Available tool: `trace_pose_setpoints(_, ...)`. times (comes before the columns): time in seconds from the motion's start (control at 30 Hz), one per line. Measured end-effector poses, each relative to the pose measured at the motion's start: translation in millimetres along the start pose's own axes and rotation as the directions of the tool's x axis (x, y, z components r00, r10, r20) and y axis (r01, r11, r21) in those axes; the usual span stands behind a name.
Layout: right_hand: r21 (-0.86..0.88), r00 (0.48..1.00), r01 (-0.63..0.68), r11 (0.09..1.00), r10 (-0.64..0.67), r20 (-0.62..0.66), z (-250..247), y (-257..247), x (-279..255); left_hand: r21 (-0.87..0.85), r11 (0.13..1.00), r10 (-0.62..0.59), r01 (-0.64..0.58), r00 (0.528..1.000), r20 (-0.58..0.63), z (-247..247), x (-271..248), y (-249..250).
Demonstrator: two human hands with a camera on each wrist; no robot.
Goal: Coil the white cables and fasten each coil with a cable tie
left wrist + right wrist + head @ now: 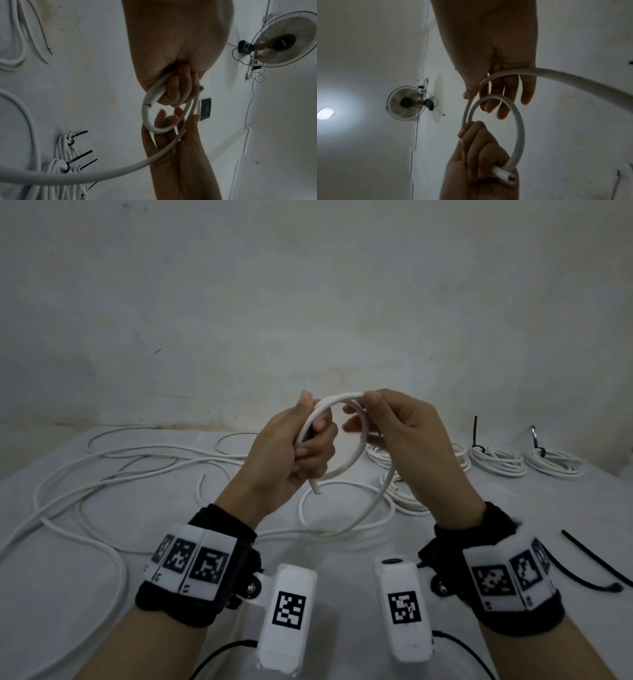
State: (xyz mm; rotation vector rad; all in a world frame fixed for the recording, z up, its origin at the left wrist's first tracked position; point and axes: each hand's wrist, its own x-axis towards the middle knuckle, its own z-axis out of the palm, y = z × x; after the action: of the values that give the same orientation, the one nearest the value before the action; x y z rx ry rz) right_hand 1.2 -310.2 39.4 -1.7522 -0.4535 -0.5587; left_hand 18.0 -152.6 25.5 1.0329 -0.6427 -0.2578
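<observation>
Both hands are up above the white-covered table [102, 594], working one loop. The left hand [291, 453] is closed in a fist round the thick white round-sheathed cable [356, 455], fingers curled tight over it, with the cut end [317, 491] poking out below the fist. The right wrist view shows that same end, a bare core in its tip [511, 178], and the cable arcing out of the fist into a near-full ring.

The right hand [407, 436] pinches the top of the ring between thumb and forefinger, the other fingers [503, 108] loosely spread and reaching through the loop. From there the cable drops down on the right side to the table, sweeps round near the wrists and runs off left into a sprawl of loose white cable loops [113, 474].

Far right on the table, three finished coils of white cable lie side by side, the two rightmost [498, 462] [555, 463] each cinched with a black plastic cable tie [476, 433] whose tail stands up. Near right, a loose black cable tie [592, 559] lies flat beside the right wristband.

On the wall, the left wrist view catches a mounted round-caged electric fan [283, 44].
</observation>
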Motion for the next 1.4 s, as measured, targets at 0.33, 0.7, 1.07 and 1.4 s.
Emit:
trace_pose_setpoints(0.33, 0.206, 0.990, -0.142, 0.968, 0.135, 0.047, 5, 3, -1, 0.099, 0.989, -0.102, 0.109, 0.992, -0.075, 0, 1, 4)
trace_pose_setpoints(0.7, 0.178, 0.995, -0.101, 0.979, 0.096, 0.036, 8, 4, -2, -0.017, 0.989, -0.145, 0.148, 0.983, 0.113, -8, -2, 7)
trace_pose_setpoints(1.07, 0.128, 0.951, -0.242, 0.962, 0.209, 0.230, 16, 37, -6, -0.225, 0.948, 0.197, -0.227, 0.969, -0.145, -38, -2, 37)
trace_pose_setpoints(1.4, -0.504, 0.939, 0.261, 0.823, -0.094, 0.332, 26, 36, -13, -0.269, 0.880, 0.305, -0.392, 0.900, -0.311, -60, -6, 51)
